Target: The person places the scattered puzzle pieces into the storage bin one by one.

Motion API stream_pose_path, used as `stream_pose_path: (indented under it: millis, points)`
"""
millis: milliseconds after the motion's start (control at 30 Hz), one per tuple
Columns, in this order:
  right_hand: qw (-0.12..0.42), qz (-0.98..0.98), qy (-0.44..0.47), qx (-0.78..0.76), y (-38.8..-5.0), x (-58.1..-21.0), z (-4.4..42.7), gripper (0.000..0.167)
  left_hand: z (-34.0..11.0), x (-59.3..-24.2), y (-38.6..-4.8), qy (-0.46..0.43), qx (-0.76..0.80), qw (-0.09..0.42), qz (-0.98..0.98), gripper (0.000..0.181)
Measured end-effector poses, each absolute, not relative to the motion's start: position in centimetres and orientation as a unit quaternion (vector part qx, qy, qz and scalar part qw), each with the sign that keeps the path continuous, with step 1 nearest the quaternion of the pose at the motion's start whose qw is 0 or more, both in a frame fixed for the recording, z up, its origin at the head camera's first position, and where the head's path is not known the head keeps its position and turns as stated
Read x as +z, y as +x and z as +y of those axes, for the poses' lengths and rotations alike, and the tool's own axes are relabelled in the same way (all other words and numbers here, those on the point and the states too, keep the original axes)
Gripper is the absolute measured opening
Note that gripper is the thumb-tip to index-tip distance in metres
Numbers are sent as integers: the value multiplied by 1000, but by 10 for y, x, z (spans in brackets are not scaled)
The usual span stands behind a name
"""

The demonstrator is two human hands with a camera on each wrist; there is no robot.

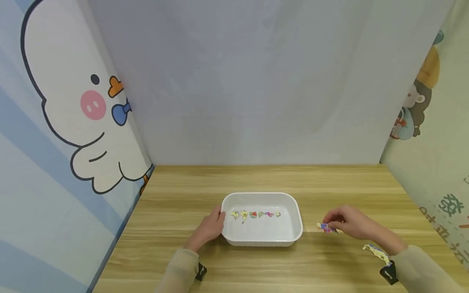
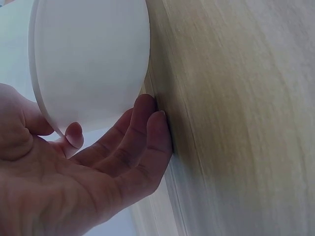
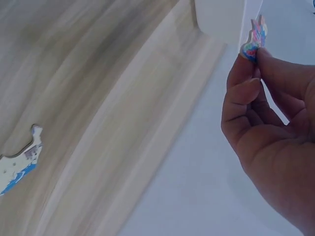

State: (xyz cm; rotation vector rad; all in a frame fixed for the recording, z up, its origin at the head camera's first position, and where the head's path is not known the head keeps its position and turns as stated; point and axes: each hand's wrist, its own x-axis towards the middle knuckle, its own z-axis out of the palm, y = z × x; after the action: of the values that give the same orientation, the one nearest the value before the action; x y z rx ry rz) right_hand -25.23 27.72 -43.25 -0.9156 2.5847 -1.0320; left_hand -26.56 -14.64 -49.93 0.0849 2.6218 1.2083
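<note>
A white rectangular plastic tray rests on the table. My left hand holds its left edge, thumb over the rim and other fingers along the outer wall, as the left wrist view shows with the hand against the tray wall. Several small colourful puzzle pieces lie in a row on the tray floor, among them a yellowish one. To the right of the tray, my right hand pinches a multicoloured puzzle piece between thumb and forefinger, above the table.
Another puzzle piece, long and pale yellow with blue, lies on the wooden table beneath the right forearm. A grey curtain hangs behind the table, with printed cloths at the sides.
</note>
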Motion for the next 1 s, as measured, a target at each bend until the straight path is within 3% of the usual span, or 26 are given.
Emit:
stream_pose_path:
  millis: [1000]
  points:
    - [121, 878, -326, -329, -279, -416, 216, 9, -145, -495, -264, 35, 420, 117, 899, 17]
